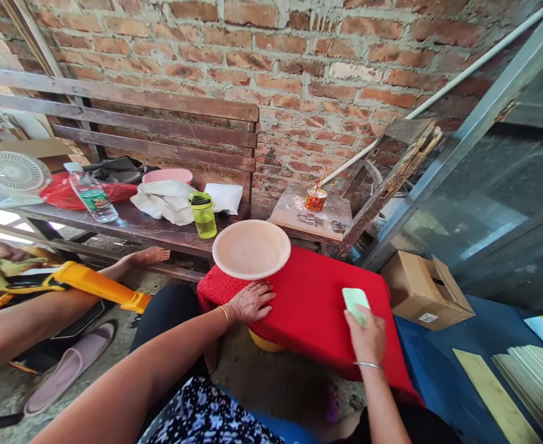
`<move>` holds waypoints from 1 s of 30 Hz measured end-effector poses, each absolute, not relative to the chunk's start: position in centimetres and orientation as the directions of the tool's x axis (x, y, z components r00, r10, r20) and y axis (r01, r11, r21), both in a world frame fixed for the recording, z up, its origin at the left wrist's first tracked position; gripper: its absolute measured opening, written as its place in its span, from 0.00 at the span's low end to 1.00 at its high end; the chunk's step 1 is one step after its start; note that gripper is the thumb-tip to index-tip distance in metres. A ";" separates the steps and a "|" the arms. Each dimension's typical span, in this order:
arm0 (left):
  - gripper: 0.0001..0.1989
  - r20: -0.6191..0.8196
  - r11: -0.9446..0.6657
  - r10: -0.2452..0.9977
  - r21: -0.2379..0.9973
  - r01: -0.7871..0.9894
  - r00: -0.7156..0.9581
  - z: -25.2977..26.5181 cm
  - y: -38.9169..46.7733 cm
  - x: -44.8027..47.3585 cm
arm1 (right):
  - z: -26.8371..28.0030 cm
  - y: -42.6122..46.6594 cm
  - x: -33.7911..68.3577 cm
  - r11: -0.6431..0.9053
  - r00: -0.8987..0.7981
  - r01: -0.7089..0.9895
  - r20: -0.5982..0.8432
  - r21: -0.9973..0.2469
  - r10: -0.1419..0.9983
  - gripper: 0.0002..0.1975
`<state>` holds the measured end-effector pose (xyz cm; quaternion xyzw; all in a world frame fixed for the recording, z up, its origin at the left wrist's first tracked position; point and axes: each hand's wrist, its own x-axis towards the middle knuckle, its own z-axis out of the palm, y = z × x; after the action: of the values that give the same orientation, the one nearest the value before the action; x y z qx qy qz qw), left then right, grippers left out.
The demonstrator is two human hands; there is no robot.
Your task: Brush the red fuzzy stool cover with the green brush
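My left hand (251,302) lies flat on the red cloth (317,296), fingers stretched out, just in front of a pale pink basin (251,274). The cloth covers a low table, and the basin sits on its far left corner. Over the right part of the cloth, my right hand (367,336) is closed around a pale green block (355,302) with rounded corners. I cannot tell exactly what the block is, since my fingers hide its near end. The inside of the basin shows no clear water or contents.
A wooden bench (169,231) behind holds a green drink bottle (203,216), a clear water bottle (94,196), white cloth (164,202) and a fan (16,169). A small wooden chair (289,209) bears a cup (315,200). Right stands a cardboard box (419,290). Another person's leg (35,327) is at left.
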<state>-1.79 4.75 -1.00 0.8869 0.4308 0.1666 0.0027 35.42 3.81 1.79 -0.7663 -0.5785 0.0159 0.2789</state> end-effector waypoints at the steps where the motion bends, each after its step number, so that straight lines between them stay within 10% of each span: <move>1: 0.21 0.298 -0.630 0.764 0.152 0.761 0.573 -1.0 4.7 -1.8 | 2.2 4.4 33.2 -0.097 0.229 0.903 0.278 -0.419 0.933 0.22; 5: 0.21 0.310 -0.630 0.763 0.154 0.761 0.568 -1.1 4.7 -1.8 | 3.6 6.8 25.6 0.165 -0.111 0.949 0.203 -0.269 0.973 0.17; 11: 0.21 0.307 -0.631 0.760 0.139 0.763 0.572 -1.4 4.7 -2.1 | 3.2 10.8 20.8 0.179 -0.147 0.943 0.132 -0.279 0.980 0.17; 24: 0.19 0.418 -0.660 0.710 0.118 0.742 0.566 -3.4 5.3 -2.9 | 5.8 6.7 44.4 -0.640 0.650 0.750 0.009 -0.166 0.760 0.24; 30: 0.19 0.422 -0.662 0.704 0.099 0.743 0.571 -3.8 5.7 -3.1 | 6.0 1.8 41.8 -0.596 0.639 0.736 0.039 -0.321 0.768 0.24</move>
<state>-3.07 5.70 -3.84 0.8852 0.4087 0.2179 -0.0448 41.76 1.83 5.96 -0.8918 -0.4218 0.0517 0.1556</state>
